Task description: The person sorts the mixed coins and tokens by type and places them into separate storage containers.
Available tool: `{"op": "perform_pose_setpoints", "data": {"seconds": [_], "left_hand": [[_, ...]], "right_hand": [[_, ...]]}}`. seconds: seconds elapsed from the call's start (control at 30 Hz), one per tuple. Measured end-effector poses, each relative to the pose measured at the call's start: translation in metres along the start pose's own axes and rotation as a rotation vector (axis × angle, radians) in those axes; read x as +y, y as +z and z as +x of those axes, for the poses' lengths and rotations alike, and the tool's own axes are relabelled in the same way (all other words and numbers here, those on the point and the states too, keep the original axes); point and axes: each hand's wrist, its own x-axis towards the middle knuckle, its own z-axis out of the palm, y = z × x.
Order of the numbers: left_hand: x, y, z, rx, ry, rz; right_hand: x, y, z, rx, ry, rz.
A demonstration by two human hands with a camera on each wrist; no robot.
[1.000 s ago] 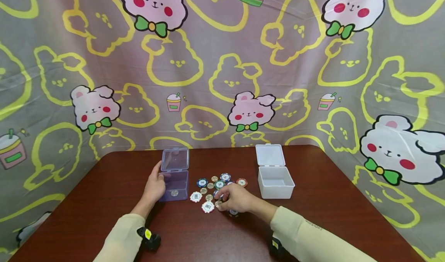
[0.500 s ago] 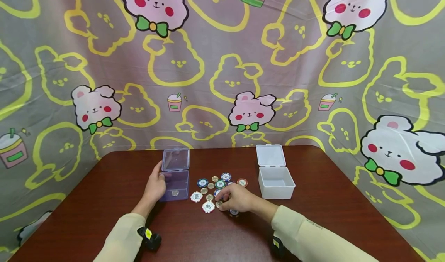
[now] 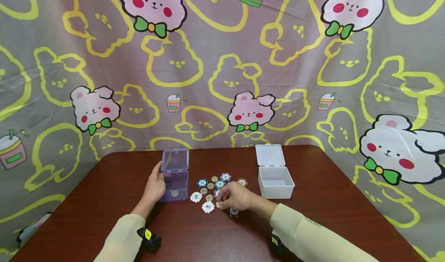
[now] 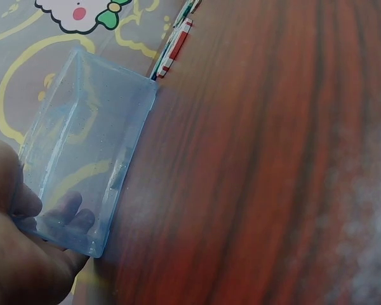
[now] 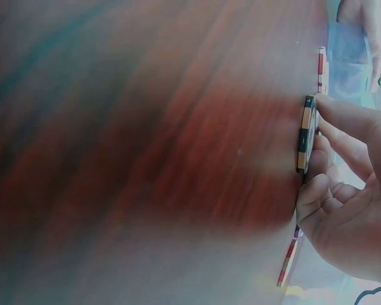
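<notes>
My left hand (image 3: 155, 185) grips the left side of a translucent bluish plastic box (image 3: 183, 186), its lid tipped back. Through the box wall in the left wrist view, fingertips (image 4: 76, 213) show. A coin (image 3: 175, 193) lies in this box, near its front. My right hand (image 3: 237, 197) is low over a spread of poker chips and coins, thumb and forefinger curled together at a small gold coin (image 3: 218, 204). The palm hides part of the spread. Beside that thumb stands a black-and-tan-edged chip (image 5: 307, 133) in the right wrist view.
A white plastic box (image 3: 276, 190) with its lid up stands right of the chips. White chips marked 100, such as the front chip (image 3: 208, 207), lie between the hands with blue, green and orange ones. A printed cloth (image 3: 222, 73) hangs behind the wooden table (image 3: 194, 239).
My right hand shifts only slightly at the coin, and more of the dark-edged chip below the palm shows. The left hand and both boxes stay put.
</notes>
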Motion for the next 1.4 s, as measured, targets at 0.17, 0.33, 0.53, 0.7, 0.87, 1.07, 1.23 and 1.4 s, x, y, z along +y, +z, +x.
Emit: {"op": "perform_pose_setpoints", "data": {"seconds": [0.17,0.33,0.53,0.7,0.87,1.07,1.23,1.4], "left_hand": [[0.0008,-0.0005,-0.0002,-0.002,0.005,-0.006],[0.0008,-0.0010,-0.0009,0.005,0.010,-0.004],[0.0008,-0.0010,0.0003,-0.009,0.002,-0.001],[0.0015,-0.0013,-0.0009,-0.007,-0.003,-0.003],[0.0022,-0.0008,-0.0010,-0.004,-0.006,0.000],[0.0027,-0.0008,-0.0022,-0.009,-0.012,-0.001],[0.0029,-0.0004,-0.0007,-0.009,-0.008,-0.011],[0.0029,-0.0008,-0.0011,-0.010,-0.010,-0.023]], "right_hand": [[-0.0002,-0.0011,-0.0001,-0.009,0.004,0.026],[-0.0005,-0.0012,0.0001,-0.007,0.008,0.034],[-0.0009,-0.0016,0.0003,0.000,0.016,0.036],[-0.0013,-0.0002,0.0000,0.008,0.027,0.038],[-0.0020,0.0000,-0.0014,0.020,0.029,0.048],[-0.0016,-0.0002,-0.0027,0.027,0.022,0.063],[0.0007,0.0007,-0.0028,0.035,0.008,0.090],[0.0024,0.0008,-0.0023,0.033,0.008,0.105]]}}
